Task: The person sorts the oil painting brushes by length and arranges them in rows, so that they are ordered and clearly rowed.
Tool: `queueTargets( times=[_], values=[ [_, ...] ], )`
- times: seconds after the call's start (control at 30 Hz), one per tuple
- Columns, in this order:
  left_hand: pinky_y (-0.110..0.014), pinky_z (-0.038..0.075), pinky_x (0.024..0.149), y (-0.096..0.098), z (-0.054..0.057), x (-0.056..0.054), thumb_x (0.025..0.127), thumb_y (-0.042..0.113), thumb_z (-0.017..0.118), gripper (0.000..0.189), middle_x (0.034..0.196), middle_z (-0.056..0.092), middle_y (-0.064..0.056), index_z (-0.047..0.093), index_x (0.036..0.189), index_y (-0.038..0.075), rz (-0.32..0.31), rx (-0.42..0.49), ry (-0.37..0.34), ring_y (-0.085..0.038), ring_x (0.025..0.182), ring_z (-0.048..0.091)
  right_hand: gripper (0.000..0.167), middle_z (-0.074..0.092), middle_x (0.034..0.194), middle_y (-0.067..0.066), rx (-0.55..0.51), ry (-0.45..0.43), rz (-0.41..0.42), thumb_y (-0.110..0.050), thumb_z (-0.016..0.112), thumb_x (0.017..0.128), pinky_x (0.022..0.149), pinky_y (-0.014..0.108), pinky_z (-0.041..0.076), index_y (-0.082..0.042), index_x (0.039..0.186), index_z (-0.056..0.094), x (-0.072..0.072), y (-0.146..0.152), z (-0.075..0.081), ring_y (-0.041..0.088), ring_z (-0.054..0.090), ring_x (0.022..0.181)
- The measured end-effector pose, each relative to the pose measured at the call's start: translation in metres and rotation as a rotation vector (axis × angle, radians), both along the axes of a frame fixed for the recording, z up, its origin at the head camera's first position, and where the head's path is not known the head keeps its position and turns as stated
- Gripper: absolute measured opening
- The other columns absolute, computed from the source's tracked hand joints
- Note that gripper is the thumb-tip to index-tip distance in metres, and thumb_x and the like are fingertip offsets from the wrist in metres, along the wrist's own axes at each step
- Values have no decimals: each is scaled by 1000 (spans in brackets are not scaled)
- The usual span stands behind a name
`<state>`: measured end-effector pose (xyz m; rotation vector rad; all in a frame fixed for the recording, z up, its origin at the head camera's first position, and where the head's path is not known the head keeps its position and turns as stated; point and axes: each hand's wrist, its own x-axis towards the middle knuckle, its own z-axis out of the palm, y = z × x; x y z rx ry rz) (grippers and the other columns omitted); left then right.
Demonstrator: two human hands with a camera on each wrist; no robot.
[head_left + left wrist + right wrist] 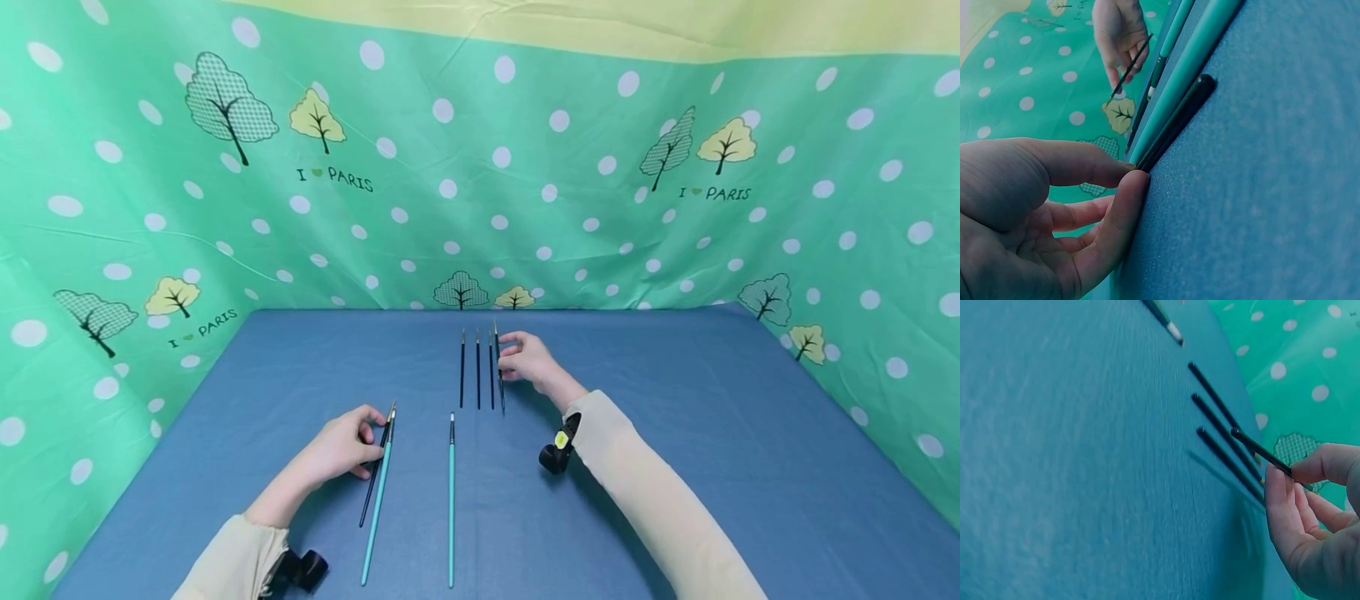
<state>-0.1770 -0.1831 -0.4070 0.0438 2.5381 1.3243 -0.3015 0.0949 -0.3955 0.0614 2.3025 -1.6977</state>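
My left hand [341, 446] pinches a thin black paintbrush [1179, 122] between thumb and finger, close to its bristle end. The brush slants along the blue cloth, and a teal paintbrush [378, 500] lies right beside it, overlapping it near the tips. Farther back, my right hand [532, 362] holds another black paintbrush [1263, 453] between thumb and fingertips. This one is raised over the cloth, its shadow showing below in the right wrist view. Just left of it, three black paintbrushes [478, 375] lie side by side, bristles pointing away from me.
A second teal paintbrush [452, 508] lies lengthwise at the front middle of the blue cloth [660, 400]. Behind and at the sides hangs a green dotted curtain [570, 167] printed with trees. A black wrist camera [555, 457] hangs under the right sleeve.
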Motion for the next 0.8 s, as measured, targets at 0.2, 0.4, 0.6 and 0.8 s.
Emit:
queueTargets(
  times=[0.2, 0.4, 0.6, 0.8],
  values=[
    [-30, 55, 46, -1, -2, -1, 78, 0, 64, 36, 79, 44, -10, 51, 112, 3, -3, 0, 7, -18, 48, 55, 47, 53, 107, 16, 39, -6, -35, 5, 56, 81, 69, 30, 58, -7, 126, 47, -7, 4, -6, 24, 60, 82],
    [-31, 55, 47, -2, -2, -1, 78, 1, 64, 36, 79, 44, -10, 51, 112, 3, -3, 2, 3, -19, 49, 55, 45, 55, 103, 16, 80, -4, -55, 5, 57, 81, 66, 29, 58, -5, 123, 48, -10, 7, -10, 23, 62, 78],
    [-31, 55, 47, -2, -1, -2, 79, 1, 64, 36, 80, 43, -10, 51, 112, 3, 1, 8, -5, -19, 49, 54, 40, 57, 94, 13, 126, 1, -66, 4, 60, 81, 64, 29, 58, -4, 119, 52, -10, 6, -13, 22, 62, 77],
    [-31, 55, 47, -2, -2, -3, 79, 1, 64, 36, 80, 43, -10, 51, 112, 3, 1, 4, -9, -19, 49, 54, 34, 56, 83, 8, 205, 26, -53, 2, 61, 80, 64, 27, 58, -3, 114, 58, -8, 3, -13, 19, 62, 73]
  ],
)
